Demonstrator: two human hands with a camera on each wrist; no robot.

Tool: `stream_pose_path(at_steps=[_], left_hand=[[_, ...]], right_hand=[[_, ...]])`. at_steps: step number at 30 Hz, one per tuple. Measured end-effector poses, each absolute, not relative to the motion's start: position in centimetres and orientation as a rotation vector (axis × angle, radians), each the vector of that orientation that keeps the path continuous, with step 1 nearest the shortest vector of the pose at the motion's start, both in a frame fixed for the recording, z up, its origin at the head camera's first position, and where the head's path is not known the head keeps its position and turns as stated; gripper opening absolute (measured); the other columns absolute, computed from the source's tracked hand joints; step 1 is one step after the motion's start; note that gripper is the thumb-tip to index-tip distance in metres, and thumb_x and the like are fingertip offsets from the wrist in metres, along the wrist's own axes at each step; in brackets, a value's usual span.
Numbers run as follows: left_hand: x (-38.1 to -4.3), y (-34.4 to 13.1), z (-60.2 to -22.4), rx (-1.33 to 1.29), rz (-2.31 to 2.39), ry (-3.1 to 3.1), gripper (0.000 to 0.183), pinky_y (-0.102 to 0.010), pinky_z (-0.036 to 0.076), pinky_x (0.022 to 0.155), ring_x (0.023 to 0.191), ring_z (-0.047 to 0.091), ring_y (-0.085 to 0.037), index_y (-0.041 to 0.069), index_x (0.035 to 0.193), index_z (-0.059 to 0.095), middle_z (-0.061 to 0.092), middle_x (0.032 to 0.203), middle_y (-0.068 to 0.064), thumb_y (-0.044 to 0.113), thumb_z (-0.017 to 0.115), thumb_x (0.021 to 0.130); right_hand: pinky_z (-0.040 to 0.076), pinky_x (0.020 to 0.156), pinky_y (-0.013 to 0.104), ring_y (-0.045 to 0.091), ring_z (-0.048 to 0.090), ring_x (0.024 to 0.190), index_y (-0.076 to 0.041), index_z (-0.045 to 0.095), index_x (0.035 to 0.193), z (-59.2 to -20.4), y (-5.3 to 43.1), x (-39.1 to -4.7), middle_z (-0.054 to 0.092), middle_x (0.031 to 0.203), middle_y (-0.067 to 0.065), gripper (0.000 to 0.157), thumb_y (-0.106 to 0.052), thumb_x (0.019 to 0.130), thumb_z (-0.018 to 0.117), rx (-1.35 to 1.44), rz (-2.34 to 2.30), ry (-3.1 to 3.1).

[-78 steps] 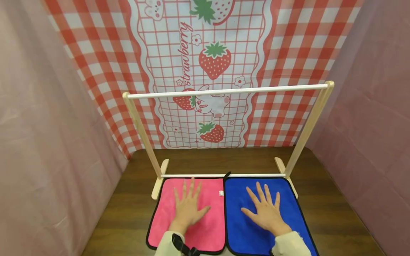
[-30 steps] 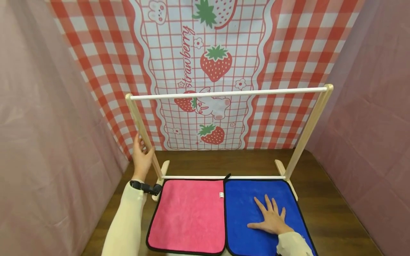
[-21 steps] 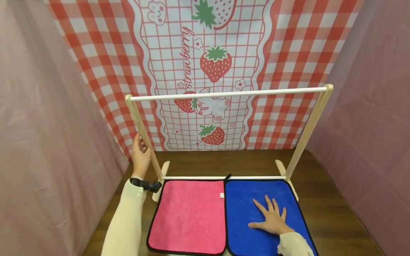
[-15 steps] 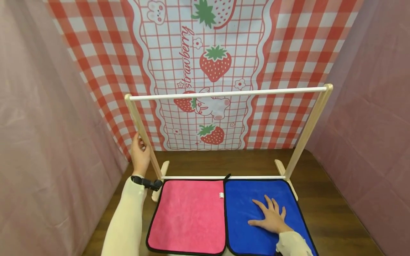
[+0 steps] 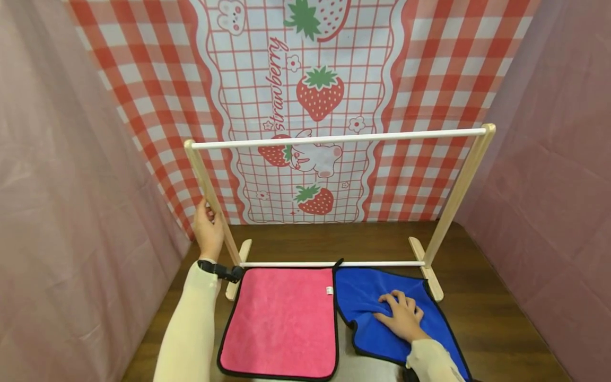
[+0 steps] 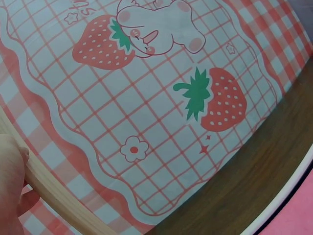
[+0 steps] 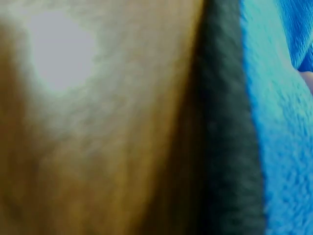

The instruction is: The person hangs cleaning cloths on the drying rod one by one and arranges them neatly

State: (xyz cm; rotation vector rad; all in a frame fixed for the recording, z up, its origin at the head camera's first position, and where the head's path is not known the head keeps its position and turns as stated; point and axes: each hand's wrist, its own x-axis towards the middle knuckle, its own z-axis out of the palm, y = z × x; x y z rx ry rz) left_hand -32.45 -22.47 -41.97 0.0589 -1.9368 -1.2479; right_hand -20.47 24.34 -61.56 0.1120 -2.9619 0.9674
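Observation:
My left hand (image 5: 208, 231) holds the left post (image 5: 202, 172) of a wooden rack with white bars. In the left wrist view that hand (image 6: 10, 181) is at the left edge, around the pale post (image 6: 61, 200). My right hand (image 5: 402, 317) has its fingers curled into a blue towel (image 5: 365, 286) with black edging, bunching it into folds. The towel's near-left corner is drawn up. Close up in the right wrist view are the blue towel (image 7: 288, 147) and its dark edge. Flat beside it lies a pink towel (image 5: 281, 318) with a small white label.
The brown table (image 5: 487, 318) carries the rack's feet (image 5: 431, 281) on both sides. A white lower bar (image 5: 291, 263) runs along the towels' far edges, and a white upper bar (image 5: 334, 139) spans above. Behind hangs a strawberry-print cloth (image 5: 320, 95); pink curtains (image 5: 563, 175) flank the table.
My left hand has gone from the pink towel to the rack's left post. My right hand has curled its fingers, and the blue towel, earlier flat, is now wrinkled and pulled in.

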Motion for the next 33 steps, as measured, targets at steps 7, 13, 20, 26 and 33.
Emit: stream_pose_path(at_steps=[7, 13, 20, 26, 33], left_hand=[[-32.5, -22.7, -42.0, 0.066, -1.218, -1.952, 0.046, -0.050, 0.052, 0.088, 0.100, 0.059, -0.043, -0.008, 0.136, 0.050, 0.055, 0.111, -0.032, -0.011, 0.058, 0.091], [-32.4, -23.0, -42.2, 0.096, -1.183, -1.979, 0.046, -0.050, 0.051, 0.088, 0.100, 0.060, -0.042, -0.003, 0.136, 0.052, 0.058, 0.110, -0.030, -0.009, 0.060, 0.091], [-32.3, -23.3, -42.1, 0.119, -1.155, -2.013, 0.045, -0.051, 0.052, 0.088, 0.101, 0.061, -0.042, -0.002, 0.135, 0.053, 0.059, 0.111, -0.029, -0.008, 0.061, 0.091], [-32.2, -23.4, -42.1, 0.118, -1.160, -2.010, 0.045, -0.051, 0.054, 0.085, 0.098, 0.062, -0.041, -0.004, 0.134, 0.053, 0.061, 0.109, -0.029, -0.009, 0.062, 0.090], [-32.4, -23.2, -41.9, 0.064, -1.148, -2.037, 0.044, -0.051, 0.054, 0.085, 0.098, 0.062, -0.042, -0.006, 0.132, 0.053, 0.061, 0.108, -0.029, -0.012, 0.061, 0.089]], right_hand=[[0.027, 0.081, 0.064, 0.043, 0.041, 0.105, -0.019, 0.056, 0.087, -61.6, 24.0, -21.5, 0.050, 0.113, 0.012, 0.021, -0.031, 0.087, 0.073, 0.100, 0.890, -2.929], [0.028, 0.075, 0.055, 0.031, 0.044, 0.089, -0.020, 0.053, 0.072, -61.7, 24.0, -21.8, 0.048, 0.091, 0.002, 0.026, -0.028, 0.082, 0.076, 0.111, 0.871, -2.892], [0.022, 0.069, 0.044, 0.021, 0.037, 0.073, -0.015, 0.040, 0.063, -61.4, 23.5, -22.2, 0.035, 0.074, -0.002, 0.038, -0.017, 0.079, 0.074, 0.173, 0.939, -2.870], [0.020, 0.066, 0.039, 0.015, 0.033, 0.063, -0.016, 0.032, 0.060, -61.4, 23.2, -22.4, 0.030, 0.068, -0.004, 0.045, -0.010, 0.076, 0.073, 0.218, 0.977, -2.816], [0.021, 0.065, 0.037, 0.013, 0.033, 0.060, -0.015, 0.032, 0.059, -61.3, 23.5, -21.9, 0.030, 0.066, -0.005, 0.046, -0.007, 0.075, 0.074, 0.229, 1.003, -2.784]])
